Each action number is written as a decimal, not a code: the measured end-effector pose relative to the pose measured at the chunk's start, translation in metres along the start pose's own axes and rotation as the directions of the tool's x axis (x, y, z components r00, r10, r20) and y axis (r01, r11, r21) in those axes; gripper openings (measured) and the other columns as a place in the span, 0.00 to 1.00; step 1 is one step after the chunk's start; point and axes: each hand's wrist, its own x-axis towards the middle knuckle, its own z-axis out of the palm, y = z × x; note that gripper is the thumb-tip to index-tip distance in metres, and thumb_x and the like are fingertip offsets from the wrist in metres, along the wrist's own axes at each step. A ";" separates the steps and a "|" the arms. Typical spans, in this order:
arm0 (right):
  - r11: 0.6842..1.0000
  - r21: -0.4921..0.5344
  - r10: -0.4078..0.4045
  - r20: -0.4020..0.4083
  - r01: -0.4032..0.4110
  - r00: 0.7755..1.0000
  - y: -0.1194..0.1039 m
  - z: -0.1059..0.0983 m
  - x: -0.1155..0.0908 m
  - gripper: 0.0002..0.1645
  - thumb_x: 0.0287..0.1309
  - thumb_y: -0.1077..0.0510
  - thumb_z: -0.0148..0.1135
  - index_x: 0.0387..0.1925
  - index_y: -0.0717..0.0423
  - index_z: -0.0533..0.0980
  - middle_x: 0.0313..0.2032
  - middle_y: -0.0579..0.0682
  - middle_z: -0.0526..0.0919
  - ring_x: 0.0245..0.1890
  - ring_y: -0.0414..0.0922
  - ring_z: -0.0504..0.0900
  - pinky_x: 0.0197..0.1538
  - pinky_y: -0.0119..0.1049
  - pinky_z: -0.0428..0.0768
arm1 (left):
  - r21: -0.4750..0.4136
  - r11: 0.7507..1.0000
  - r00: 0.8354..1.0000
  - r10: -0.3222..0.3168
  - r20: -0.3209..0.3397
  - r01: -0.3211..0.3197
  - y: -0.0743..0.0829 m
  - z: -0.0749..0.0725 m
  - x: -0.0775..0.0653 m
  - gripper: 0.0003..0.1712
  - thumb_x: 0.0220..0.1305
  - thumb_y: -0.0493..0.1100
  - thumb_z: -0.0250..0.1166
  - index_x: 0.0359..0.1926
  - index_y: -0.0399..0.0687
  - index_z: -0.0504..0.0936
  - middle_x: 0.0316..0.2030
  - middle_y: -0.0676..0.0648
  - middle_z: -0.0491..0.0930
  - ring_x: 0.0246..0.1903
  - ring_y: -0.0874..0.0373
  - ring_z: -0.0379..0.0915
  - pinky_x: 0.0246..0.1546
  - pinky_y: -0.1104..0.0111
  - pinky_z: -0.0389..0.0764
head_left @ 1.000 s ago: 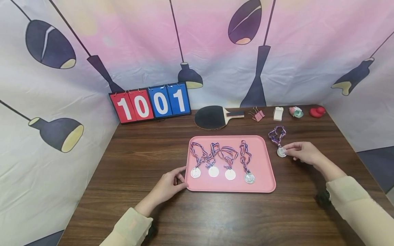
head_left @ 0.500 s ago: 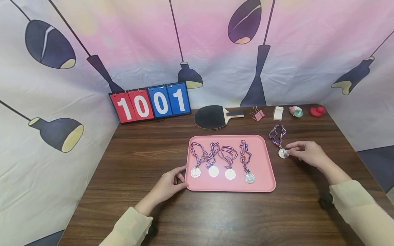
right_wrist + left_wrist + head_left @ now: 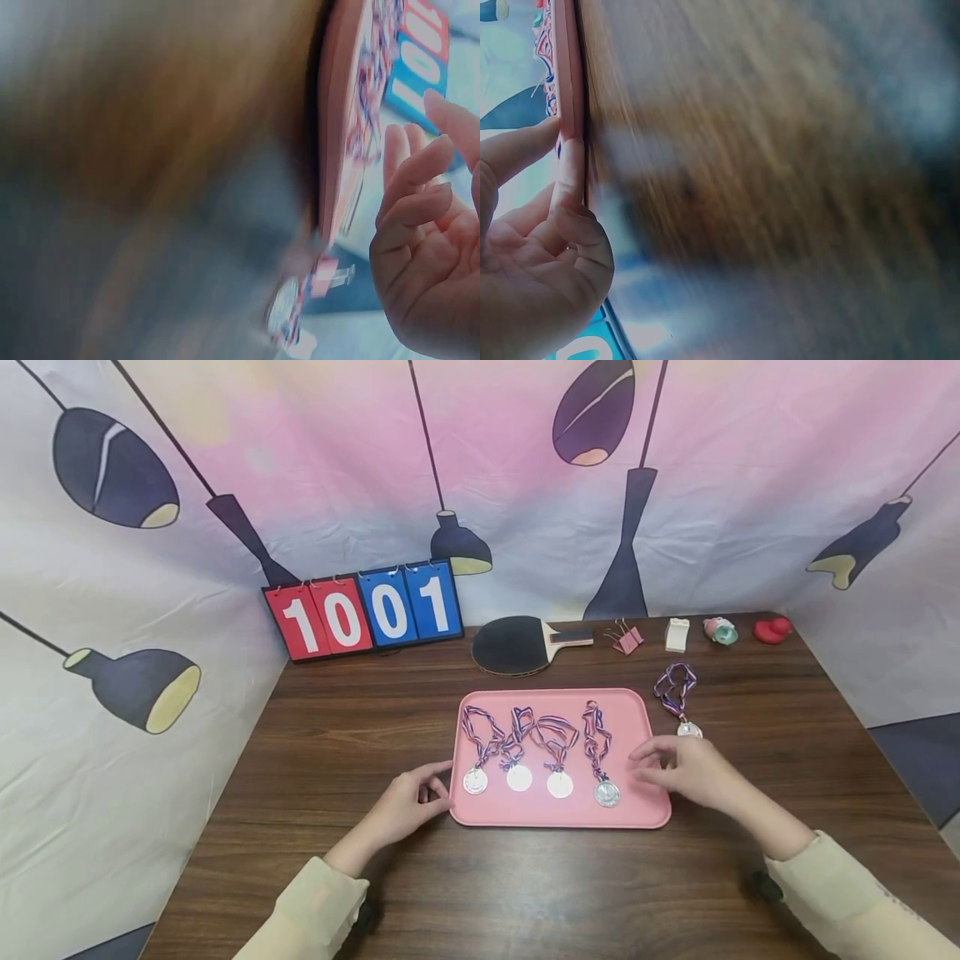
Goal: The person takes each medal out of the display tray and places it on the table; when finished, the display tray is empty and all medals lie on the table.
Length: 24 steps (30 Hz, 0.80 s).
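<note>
My left hand [image 3: 405, 806] touches the left edge of a pink tray [image 3: 547, 814] with its thumb and a finger set apart along the rim. The left wrist view shows these fingertips against the tray's wall [image 3: 570, 75]. My right hand [image 3: 686, 772] hovers over the tray's right rim, fingers loosely bent and holding nothing. Several silver medals with striped ribbons lie in a row on the tray, the rightmost medal [image 3: 607, 792] nearest that hand. Another medal [image 3: 689, 729] lies on the table beyond the right hand, its disc partly hidden and its ribbon [image 3: 675, 685] looped behind.
Along the back of the wooden table [image 3: 360, 718] stand a flip scoreboard [image 3: 367, 612], a table tennis bat [image 3: 513, 646], a pink binder clip [image 3: 626, 638], a white block [image 3: 677, 635], a small pink and green figure [image 3: 722, 631] and a red duck [image 3: 772, 629].
My right hand has let go of the medal on the table and moved left over the tray's right rim. That medal shifted slightly rightward earlier. My left hand stays at the tray edge.
</note>
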 end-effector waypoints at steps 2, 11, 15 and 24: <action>1.000 0.018 0.004 0.029 -0.004 1.000 -0.007 0.009 -0.002 0.11 0.43 0.51 0.69 0.32 0.48 0.80 0.23 0.39 0.78 0.21 0.39 0.74 0.24 0.31 0.71 | -0.004 1.000 1.000 0.010 0.006 -0.010 -0.002 0.000 0.001 0.29 0.50 0.39 0.68 0.55 0.43 0.72 0.23 0.56 0.75 0.16 0.63 0.62 0.17 0.72 0.64; 1.000 0.012 0.025 0.057 -0.025 0.998 -0.014 0.035 -0.003 0.18 0.36 0.47 0.72 0.32 0.48 0.79 0.23 0.36 0.78 0.26 0.36 0.75 0.33 0.33 0.71 | -0.012 1.000 1.000 0.009 0.020 -0.009 -0.003 0.000 0.001 0.29 0.51 0.40 0.67 0.56 0.43 0.71 0.24 0.56 0.75 0.17 0.62 0.63 0.18 0.72 0.65; 0.999 0.009 0.044 0.042 -0.044 0.998 -0.013 0.039 0.000 0.20 0.33 0.46 0.74 0.30 0.49 0.79 0.21 0.37 0.77 0.24 0.36 0.74 0.32 0.32 0.69 | -0.017 1.000 1.000 0.000 0.020 0.000 -0.002 0.000 0.001 0.29 0.51 0.40 0.67 0.56 0.43 0.71 0.24 0.56 0.75 0.17 0.61 0.63 0.18 0.72 0.64; 0.993 -0.033 0.112 0.049 -0.111 0.992 -0.016 0.042 0.002 0.20 0.31 0.48 0.75 0.29 0.48 0.77 0.19 0.41 0.72 0.21 0.38 0.70 0.29 0.32 0.68 | -0.015 1.000 1.000 -0.007 0.005 0.007 -0.002 0.001 0.000 0.29 0.51 0.39 0.67 0.56 0.44 0.71 0.24 0.56 0.75 0.17 0.60 0.63 0.18 0.72 0.64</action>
